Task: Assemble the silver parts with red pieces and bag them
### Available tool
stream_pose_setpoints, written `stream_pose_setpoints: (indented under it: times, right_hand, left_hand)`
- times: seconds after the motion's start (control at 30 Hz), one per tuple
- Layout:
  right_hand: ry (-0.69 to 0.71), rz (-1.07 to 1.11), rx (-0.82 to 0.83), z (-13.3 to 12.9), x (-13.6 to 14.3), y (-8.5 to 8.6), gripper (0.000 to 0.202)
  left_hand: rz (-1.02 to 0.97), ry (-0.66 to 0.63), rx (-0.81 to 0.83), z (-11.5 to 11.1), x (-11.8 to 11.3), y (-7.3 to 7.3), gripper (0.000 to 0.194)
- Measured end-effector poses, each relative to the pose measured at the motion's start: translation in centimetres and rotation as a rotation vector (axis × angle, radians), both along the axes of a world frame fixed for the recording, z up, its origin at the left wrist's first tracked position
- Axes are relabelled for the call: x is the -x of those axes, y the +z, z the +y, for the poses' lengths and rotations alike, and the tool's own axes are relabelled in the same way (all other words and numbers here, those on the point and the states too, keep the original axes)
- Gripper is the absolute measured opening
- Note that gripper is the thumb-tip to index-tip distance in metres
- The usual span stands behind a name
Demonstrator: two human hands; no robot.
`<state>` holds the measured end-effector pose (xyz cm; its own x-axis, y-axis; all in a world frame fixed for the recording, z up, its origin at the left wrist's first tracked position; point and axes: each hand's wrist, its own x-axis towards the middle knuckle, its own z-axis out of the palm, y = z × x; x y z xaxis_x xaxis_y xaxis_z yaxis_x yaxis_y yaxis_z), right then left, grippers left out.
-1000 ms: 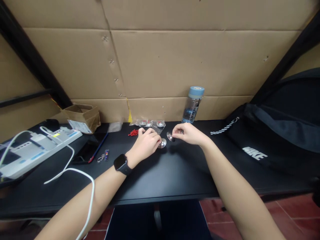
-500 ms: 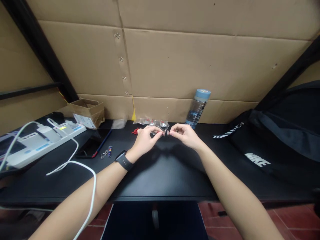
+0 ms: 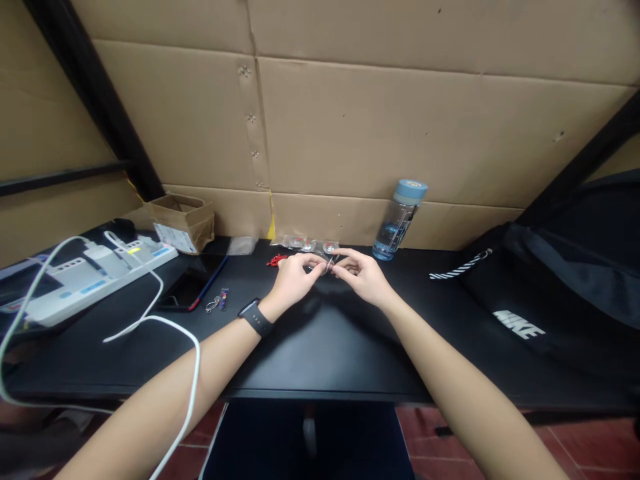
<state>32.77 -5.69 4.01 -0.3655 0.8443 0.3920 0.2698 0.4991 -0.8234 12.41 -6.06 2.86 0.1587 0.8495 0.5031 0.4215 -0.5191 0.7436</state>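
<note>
Over the middle of the black desk (image 3: 330,347), my left hand (image 3: 295,275) is closed, thumb and index finger pinching a small, thin, shiny thing (image 3: 330,264) whose kind I cannot make out. From the other side, my right hand (image 3: 364,275) meets it with thumb and curled fingers, while its index finger reaches out over the top. The fingertips of both hands nearly touch and hide most of the small thing. Clear plastic packets (image 3: 305,243) with red and silvery contents lie just behind the hands. A red cord-like piece (image 3: 277,259) is beside my left hand.
Left of the hands are a keyring (image 3: 213,305), a phone (image 3: 193,285), a power strip (image 3: 95,283), a white cable (image 3: 193,373) across my left forearm and a small cardboard box (image 3: 187,223). A water bottle (image 3: 400,220) and black bag (image 3: 560,293) stand to the right.
My right hand has moved closer to my left, and its index finger now extends over the small thing. The view has shifted slightly.
</note>
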Motion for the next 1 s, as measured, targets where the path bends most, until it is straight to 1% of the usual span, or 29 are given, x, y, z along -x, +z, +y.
stream_pose_setpoints:
  times: [0.13,0.37,0.53,0.73,0.83,0.9,1.0]
  right_hand:
    - [-0.006,0.012,0.015,0.1,0.1,-0.3,0.048]
    - [-0.051,0.041,0.046,0.5,0.4,-1.1,0.073]
    - [-0.094,-0.024,-0.044,0.7,0.4,-1.3,0.066]
    - [-0.127,-0.155,-0.274,0.2,0.0,-0.3,0.054]
    - [-0.119,-0.183,-0.283,0.0,0.1,0.1,0.052]
    - [-0.13,-0.2,-0.27,0.0,0.0,0.2,0.052]
    - [-0.173,-0.191,-0.256,0.3,-0.4,0.4,0.053]
  left_hand:
    - [-0.029,0.003,0.013,0.1,0.0,-0.2,0.017]
    - [-0.037,0.018,0.045,0.2,-0.1,-0.4,0.017]
    - [-0.055,0.025,0.041,0.2,-0.1,-0.5,0.018]
    - [-0.055,-0.004,0.032,0.2,-0.1,-0.5,0.018]
    - [-0.006,-0.008,0.012,0.2,-0.1,-0.3,0.019]
    - [0.046,0.013,-0.014,0.3,0.1,-0.2,0.024]
    - [0.177,0.038,-0.057,0.5,0.2,-0.3,0.029]
